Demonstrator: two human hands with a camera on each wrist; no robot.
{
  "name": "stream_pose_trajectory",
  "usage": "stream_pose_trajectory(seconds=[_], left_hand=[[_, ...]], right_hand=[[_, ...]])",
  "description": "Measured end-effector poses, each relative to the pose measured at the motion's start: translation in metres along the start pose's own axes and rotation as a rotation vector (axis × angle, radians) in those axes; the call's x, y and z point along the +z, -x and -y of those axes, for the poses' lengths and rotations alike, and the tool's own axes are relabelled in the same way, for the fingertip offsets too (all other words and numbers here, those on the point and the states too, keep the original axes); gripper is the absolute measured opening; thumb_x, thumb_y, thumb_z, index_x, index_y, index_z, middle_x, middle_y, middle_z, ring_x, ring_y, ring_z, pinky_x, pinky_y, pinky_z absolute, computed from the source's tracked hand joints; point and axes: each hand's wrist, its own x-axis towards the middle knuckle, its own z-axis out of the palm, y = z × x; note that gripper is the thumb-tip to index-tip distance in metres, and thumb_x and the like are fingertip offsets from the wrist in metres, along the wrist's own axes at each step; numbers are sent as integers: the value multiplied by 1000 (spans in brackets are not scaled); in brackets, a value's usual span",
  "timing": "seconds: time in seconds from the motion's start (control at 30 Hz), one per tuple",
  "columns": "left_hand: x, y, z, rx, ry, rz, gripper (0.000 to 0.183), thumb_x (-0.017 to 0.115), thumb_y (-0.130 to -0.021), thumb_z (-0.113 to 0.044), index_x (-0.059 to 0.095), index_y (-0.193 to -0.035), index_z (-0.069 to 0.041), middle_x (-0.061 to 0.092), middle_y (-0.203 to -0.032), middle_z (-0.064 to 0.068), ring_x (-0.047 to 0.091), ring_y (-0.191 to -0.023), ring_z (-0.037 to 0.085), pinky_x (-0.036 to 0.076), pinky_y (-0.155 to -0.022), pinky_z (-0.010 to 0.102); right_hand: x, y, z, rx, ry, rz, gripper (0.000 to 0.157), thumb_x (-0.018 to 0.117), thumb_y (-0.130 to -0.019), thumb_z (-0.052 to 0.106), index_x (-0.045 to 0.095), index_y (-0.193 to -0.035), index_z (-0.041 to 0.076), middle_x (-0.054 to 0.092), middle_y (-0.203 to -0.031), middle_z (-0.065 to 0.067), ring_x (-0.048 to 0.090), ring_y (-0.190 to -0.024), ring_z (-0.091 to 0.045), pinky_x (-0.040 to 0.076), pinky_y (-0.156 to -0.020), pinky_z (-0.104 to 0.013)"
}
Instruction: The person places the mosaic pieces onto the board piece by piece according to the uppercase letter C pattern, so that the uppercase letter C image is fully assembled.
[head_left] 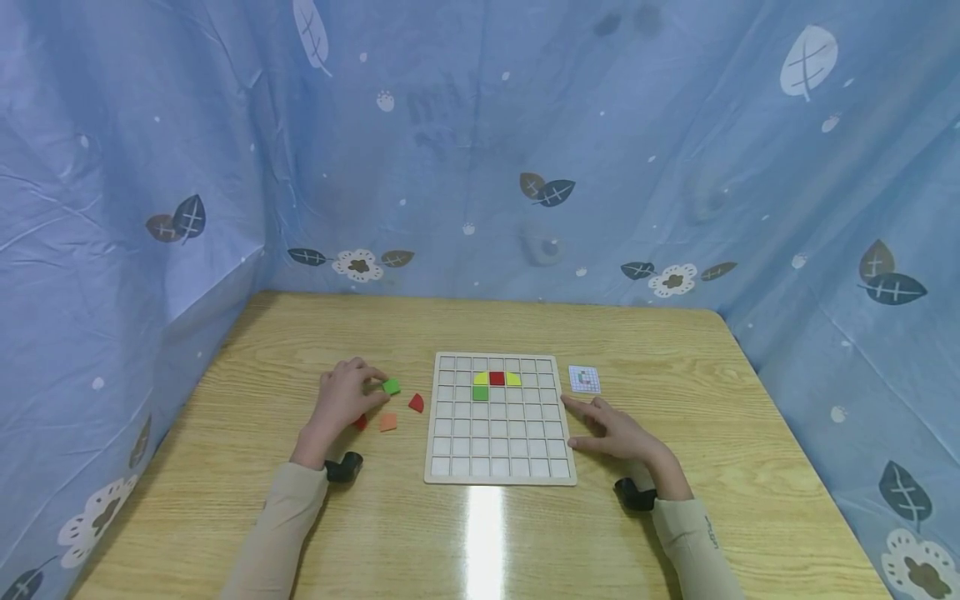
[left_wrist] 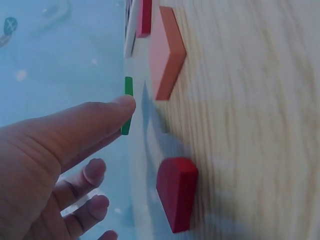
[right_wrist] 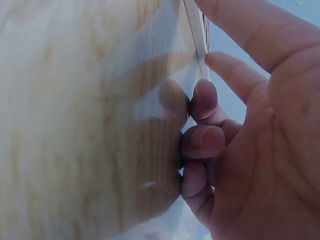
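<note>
My left hand pinches a thin green square tile between thumb and fingertip, and the left wrist view shows it edge-on over the table. Close below that hand lie an orange tile and a red piece partly covered by the hand. A red quarter-round piece sits between them and the white grid board. In the board's upper cells are a red square flanked by two yellow pieces, with a green square under the left one. My right hand rests thumb and forefinger, spread, at the board's right edge.
A small printed card with a grid pattern lies right of the board, beyond the right hand. The wooden table meets a blue leaf-patterned curtain at the back and sides. Both wrists wear black devices.
</note>
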Motion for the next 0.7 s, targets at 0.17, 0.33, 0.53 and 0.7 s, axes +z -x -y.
stream_pose_trajectory(seconds=[0.17, 0.33, 0.53, 0.7], left_hand=[[1, -1, -7, 34, -17, 3, 26, 75, -77, -30, 72, -101, -19, 56, -89, 2, 47, -87, 24, 31, -81, 53], [4, -2, -14, 62, -18, 18, 26, 74, -77, -30, 72, -101, -20, 54, -86, 1, 45, -86, 23, 30, -82, 53], [8, -3, -22, 94, -3, 30, 25, 75, -76, -29, 72, -100, -22, 52, -84, -2, 46, -88, 24, 30, -83, 53], [13, -4, -29, 112, -7, 49, 25, 75, -76, -29, 72, -100, -23, 51, -82, -3, 45, -86, 21, 31, -85, 55]], right_hand=[[0, 0, 0, 6, -1, -1, 70, 66, -84, 36, 36, -143, 13, 36, -80, -4, 27, -64, -11, 23, -55, -22], [-1, 1, 1, 19, 1, -2, 70, 67, -84, 36, 36, -144, 15, 36, -80, -2, 27, -64, -11, 23, -55, -21], [-1, 1, 1, 26, 4, 2, 71, 66, -84, 39, 35, -144, 17, 36, -81, -2, 27, -64, -11, 24, -55, -21], [-1, 0, 1, 30, -3, 7, 71, 66, -84, 40, 35, -144, 17, 37, -82, -2, 28, -65, -11, 23, -55, -21]])
